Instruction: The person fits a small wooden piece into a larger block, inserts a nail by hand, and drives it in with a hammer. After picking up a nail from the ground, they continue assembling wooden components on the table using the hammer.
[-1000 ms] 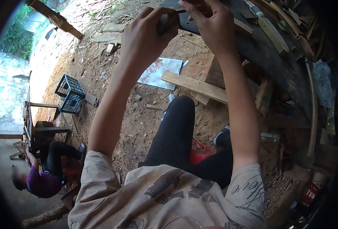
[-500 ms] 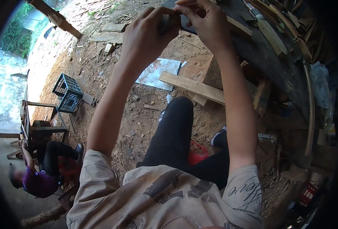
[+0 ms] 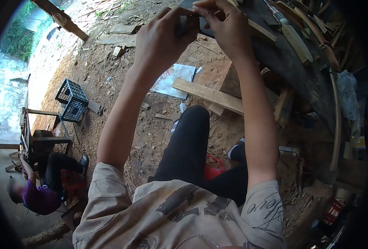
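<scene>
Near the top edge of the view, both hands are raised and meet at the fingertips. My left hand (image 3: 164, 37) is closed, its fingers curled around a dark shape too shaded to name. The fingers of my right hand (image 3: 229, 29) are pinched together, with the thumb and index finger against the left fingertips. Whatever small thing they hold between them is hidden. Behind the hands lies the edge of a dark work surface (image 3: 300, 79). A wooden strip (image 3: 262, 31) rests on it just right of my right wrist.
A wooden beam (image 3: 209, 95) juts out below my hands, near a white sheet (image 3: 173, 81) on the ground. Wood pieces (image 3: 296, 43) crowd the surface at the right, beside a plastic bag (image 3: 347, 93). A black crate (image 3: 72, 100) and a seated person (image 3: 42, 197) are at left.
My left hand has shifted slightly right and down, while the right hand keeps its pinch against it. The surroundings have slid slightly left with a small head movement.
</scene>
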Demonstrator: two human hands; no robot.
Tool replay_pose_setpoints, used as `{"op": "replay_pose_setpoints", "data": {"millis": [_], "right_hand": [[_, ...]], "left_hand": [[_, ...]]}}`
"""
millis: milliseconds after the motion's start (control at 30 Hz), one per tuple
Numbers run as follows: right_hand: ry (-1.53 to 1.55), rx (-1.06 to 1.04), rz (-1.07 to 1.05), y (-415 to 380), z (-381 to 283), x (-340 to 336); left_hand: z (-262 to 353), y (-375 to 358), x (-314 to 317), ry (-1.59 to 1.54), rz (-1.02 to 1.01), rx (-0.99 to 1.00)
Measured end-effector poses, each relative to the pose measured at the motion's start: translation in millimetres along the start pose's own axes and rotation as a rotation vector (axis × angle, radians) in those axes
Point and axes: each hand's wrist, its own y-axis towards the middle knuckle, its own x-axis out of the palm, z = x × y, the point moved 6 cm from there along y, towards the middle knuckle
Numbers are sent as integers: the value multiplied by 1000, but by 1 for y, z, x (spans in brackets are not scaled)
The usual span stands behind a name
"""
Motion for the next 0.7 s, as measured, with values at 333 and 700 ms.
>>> {"op": "replay_pose_setpoints", "data": {"millis": [333,700], "right_hand": [[9,-36,25,0,-3,1],[-141,-153,73,-4,-16,1]], "left_hand": [[3,1,-2,13,-1,14],[14,7,-13,-124,-65,-112]]}}
